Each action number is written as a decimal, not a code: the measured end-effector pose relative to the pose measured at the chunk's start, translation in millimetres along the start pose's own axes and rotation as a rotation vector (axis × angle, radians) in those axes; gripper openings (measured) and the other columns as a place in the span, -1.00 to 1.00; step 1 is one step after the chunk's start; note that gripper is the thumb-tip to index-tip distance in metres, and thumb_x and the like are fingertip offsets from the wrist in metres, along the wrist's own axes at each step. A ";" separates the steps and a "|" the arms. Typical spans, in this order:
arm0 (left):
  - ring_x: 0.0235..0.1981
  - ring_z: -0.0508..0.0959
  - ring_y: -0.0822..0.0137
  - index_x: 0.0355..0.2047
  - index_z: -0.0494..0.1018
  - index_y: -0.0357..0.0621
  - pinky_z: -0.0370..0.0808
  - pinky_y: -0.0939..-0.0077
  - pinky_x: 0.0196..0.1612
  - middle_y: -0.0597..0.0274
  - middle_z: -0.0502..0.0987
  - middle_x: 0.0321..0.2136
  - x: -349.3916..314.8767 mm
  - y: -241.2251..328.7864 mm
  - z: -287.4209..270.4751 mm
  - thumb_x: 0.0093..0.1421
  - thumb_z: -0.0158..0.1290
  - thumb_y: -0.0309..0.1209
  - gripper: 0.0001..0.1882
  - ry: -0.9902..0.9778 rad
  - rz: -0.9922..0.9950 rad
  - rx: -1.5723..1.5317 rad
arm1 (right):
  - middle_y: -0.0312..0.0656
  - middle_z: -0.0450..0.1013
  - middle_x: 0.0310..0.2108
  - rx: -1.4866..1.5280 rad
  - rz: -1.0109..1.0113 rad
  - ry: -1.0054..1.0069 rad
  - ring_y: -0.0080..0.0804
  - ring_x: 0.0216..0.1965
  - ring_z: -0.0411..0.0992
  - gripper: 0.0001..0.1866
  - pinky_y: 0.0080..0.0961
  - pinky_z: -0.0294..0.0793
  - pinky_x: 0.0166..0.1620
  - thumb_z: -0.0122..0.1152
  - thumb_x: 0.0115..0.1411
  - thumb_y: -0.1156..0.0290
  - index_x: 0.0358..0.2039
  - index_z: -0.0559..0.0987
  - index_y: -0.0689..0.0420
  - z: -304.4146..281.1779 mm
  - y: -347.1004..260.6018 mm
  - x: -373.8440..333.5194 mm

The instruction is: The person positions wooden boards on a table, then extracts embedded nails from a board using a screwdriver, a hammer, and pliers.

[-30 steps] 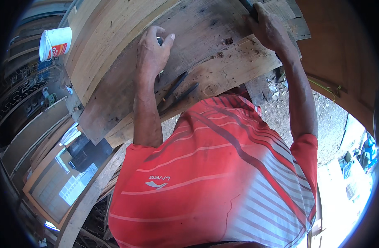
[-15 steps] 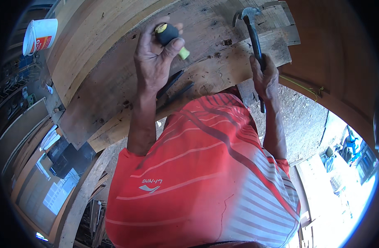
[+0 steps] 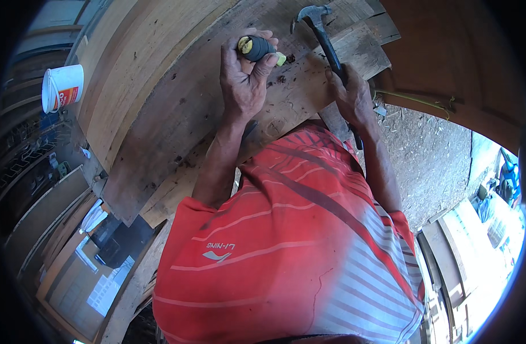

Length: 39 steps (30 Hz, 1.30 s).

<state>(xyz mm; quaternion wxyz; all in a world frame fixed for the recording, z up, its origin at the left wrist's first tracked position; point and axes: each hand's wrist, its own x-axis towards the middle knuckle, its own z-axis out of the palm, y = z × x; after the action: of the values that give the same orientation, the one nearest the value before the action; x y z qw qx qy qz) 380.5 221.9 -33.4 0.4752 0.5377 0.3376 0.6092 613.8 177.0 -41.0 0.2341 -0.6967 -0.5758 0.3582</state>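
Observation:
My left hand (image 3: 243, 89) is closed round a short, thick black-wrapped piece (image 3: 261, 50), held above the wooden workbench (image 3: 159, 114). Its near-left end is yellowish like bare wood, and a pale green tip (image 3: 281, 59) sticks out past my thumb. I cannot make out its exact kind. In my right hand (image 3: 353, 94) is a claw hammer (image 3: 330, 49), gripped low on its dark handle, with the head pointing away over the boards. A dark slim tool (image 3: 249, 128) lies beside my left forearm, mostly hidden by it.
A white bucket (image 3: 68, 77) with a red-orange label stands beyond the bench's left end. A brown wooden panel (image 3: 446, 51) rises on the right, with a yellowish cord (image 3: 412, 98) along its lower edge. Boards (image 3: 452, 246) lie at the lower right.
My left hand has moved right with the black-wrapped piece, turning its yellowish end more to the left. The hammer has shifted left. The whole view has swung a little.

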 end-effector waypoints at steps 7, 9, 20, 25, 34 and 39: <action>0.08 0.58 0.22 0.22 0.25 -0.16 0.57 0.33 0.15 0.04 0.52 0.09 -7.7 -1.1 -3.8 0.29 0.25 -0.53 -0.44 -0.102 -0.007 -0.025 | 0.16 0.49 -0.42 0.041 -0.028 -0.025 0.13 -0.32 0.53 -0.59 -0.08 0.44 -0.21 0.18 0.39 0.07 -0.17 0.48 0.24 -1.4 4.7 0.5; 0.09 0.58 0.24 0.19 0.29 -0.15 0.57 0.32 0.15 0.06 0.54 0.05 -8.2 5.7 -8.3 0.27 0.25 -0.57 -0.47 -0.160 0.008 0.164 | 0.15 0.49 -0.43 0.040 -0.038 -0.019 0.12 -0.33 0.53 -0.59 -0.08 0.43 -0.22 0.18 0.39 0.07 -0.17 0.48 0.24 -1.0 5.1 -0.2; 0.02 0.62 0.09 -0.08 0.46 -0.13 0.56 0.22 0.10 0.09 0.58 -0.08 -24.4 24.9 -3.3 -0.02 0.24 -0.76 -0.52 -0.500 0.101 0.514 | 0.13 0.48 -0.46 0.066 -0.014 -0.013 0.11 -0.36 0.52 -0.61 -0.08 0.43 -0.23 0.19 0.38 0.08 -0.22 0.49 0.23 -3.1 2.9 -2.9; 0.10 0.55 -0.06 -0.11 0.48 -0.11 0.53 0.10 0.12 0.09 0.53 -0.06 -34.5 19.9 8.6 -0.11 0.26 -0.73 -0.49 -0.542 0.208 0.639 | 0.12 0.50 -0.46 0.051 -0.015 -0.027 0.09 -0.35 0.54 -0.63 -0.09 0.43 -0.25 0.20 0.38 0.10 -0.22 0.50 0.21 -2.9 3.0 -1.7; 0.16 0.51 -0.13 -0.10 0.45 -0.16 0.50 0.02 0.20 0.06 0.52 -0.05 -53.3 1.2 26.5 -0.05 0.23 -0.76 -0.52 -0.435 0.216 0.655 | 0.14 0.51 -0.44 0.056 0.014 -0.042 0.11 -0.34 0.55 -0.63 -0.09 0.44 -0.24 0.19 0.38 0.10 -0.21 0.51 0.22 -2.1 1.9 -1.5; 0.15 0.55 -0.04 -0.05 0.37 -0.20 0.49 0.06 0.24 -0.01 0.52 -0.04 -38.8 15.9 17.1 0.09 0.16 -0.82 -0.55 -0.374 0.157 0.546 | 0.15 0.52 -0.43 0.066 0.060 -0.070 0.14 -0.33 0.55 -0.61 -0.09 0.45 -0.23 0.19 0.38 0.09 -0.19 0.52 0.23 -7.0 -1.7 -0.8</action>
<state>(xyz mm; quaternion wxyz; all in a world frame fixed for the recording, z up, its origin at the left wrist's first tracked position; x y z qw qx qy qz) 392.6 178.5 -28.4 0.3190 0.7720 0.3527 0.4218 618.1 177.3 -35.1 0.2255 -0.6926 -0.5503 0.4081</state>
